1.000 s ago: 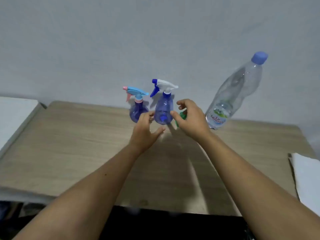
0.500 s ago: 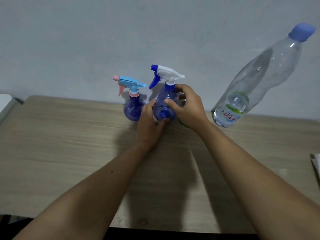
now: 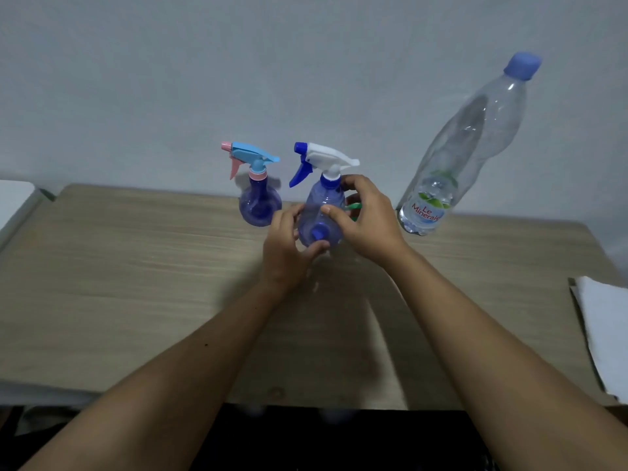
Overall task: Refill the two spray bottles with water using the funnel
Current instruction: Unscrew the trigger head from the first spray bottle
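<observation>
On wooden table (image 3: 136, 283) by grey wall (image 3: 170, 79), both hands grip spray bottle (image 3: 323, 212)

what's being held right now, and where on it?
The white-trigger spray bottle: left hand grips its lower body, right hand its upper body below the neck.

The green funnel (image 3: 353, 208) shows only as slivers past the right hand (image 3: 367, 220), which hides its shape and how it stands. That hand and the left hand (image 3: 289, 248) cover the flanks and base of the white-triggered spray bottle (image 3: 323, 212); whether it rests on the desk (image 3: 136, 283) cannot be told. White paper (image 3: 608, 334) is cut by the right edge, a white surface (image 3: 13, 198) by the left. Water level in the pink-triggered spray bottle (image 3: 260, 205) is unreadable.
</observation>
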`<act>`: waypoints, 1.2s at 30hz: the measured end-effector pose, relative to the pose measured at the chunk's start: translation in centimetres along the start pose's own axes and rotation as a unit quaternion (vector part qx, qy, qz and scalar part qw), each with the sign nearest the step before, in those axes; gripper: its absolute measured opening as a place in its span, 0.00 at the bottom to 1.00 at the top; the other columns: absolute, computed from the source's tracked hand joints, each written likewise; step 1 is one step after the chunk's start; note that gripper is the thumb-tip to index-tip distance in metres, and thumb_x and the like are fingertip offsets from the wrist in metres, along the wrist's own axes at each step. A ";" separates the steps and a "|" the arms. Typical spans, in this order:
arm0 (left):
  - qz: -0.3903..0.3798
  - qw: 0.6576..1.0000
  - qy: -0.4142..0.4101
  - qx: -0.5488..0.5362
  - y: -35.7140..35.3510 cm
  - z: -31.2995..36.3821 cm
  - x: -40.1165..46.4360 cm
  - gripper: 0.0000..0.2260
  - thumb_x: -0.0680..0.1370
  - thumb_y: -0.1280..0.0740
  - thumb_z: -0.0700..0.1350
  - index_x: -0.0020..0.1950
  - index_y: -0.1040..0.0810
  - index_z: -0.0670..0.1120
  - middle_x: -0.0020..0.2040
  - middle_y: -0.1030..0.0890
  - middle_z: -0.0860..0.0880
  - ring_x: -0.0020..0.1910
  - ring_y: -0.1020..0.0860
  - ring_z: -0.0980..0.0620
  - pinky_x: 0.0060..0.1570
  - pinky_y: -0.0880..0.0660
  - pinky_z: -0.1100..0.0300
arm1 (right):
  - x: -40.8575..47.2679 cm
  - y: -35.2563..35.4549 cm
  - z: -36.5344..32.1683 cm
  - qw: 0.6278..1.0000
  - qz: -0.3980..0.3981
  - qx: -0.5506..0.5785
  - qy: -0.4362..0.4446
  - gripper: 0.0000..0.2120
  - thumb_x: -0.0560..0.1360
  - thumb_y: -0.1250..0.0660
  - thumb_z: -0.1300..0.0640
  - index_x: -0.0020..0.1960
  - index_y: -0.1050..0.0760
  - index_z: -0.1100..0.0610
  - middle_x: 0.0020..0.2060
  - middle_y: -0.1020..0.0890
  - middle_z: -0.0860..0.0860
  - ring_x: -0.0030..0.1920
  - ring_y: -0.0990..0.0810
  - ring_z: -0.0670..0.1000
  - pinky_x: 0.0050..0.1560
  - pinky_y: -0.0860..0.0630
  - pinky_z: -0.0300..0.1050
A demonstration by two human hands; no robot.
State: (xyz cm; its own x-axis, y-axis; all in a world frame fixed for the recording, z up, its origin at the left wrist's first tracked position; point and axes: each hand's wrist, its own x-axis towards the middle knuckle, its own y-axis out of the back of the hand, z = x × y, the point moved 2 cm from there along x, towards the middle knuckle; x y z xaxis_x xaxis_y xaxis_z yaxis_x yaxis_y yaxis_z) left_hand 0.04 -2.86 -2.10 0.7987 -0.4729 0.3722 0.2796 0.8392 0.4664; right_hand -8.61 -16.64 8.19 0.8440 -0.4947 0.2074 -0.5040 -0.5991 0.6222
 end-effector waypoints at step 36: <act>-0.055 0.990 0.065 -0.115 2.7 4.2 -17.5 0.40 0.68 0.13 0.44 0.75 0.27 0.42 0.67 0.23 0.48 0.67 0.20 0.52 0.67 0.20 0.51 | -17.5 1.0 -2.4 0.965 0.093 0.225 -0.100 0.22 0.67 0.15 0.53 0.56 0.20 0.53 0.47 0.14 0.47 0.48 0.14 0.49 0.54 0.16 0.47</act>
State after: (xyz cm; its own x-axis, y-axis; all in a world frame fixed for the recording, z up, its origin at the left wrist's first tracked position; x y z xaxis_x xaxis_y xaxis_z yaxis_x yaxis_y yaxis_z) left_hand -15.45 6.56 -4.05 0.8148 -0.5380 0.2158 0.4699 0.8310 0.2976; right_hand -23.47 -7.10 7.01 0.7022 -0.7041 0.1059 -0.7094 -0.6793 0.1878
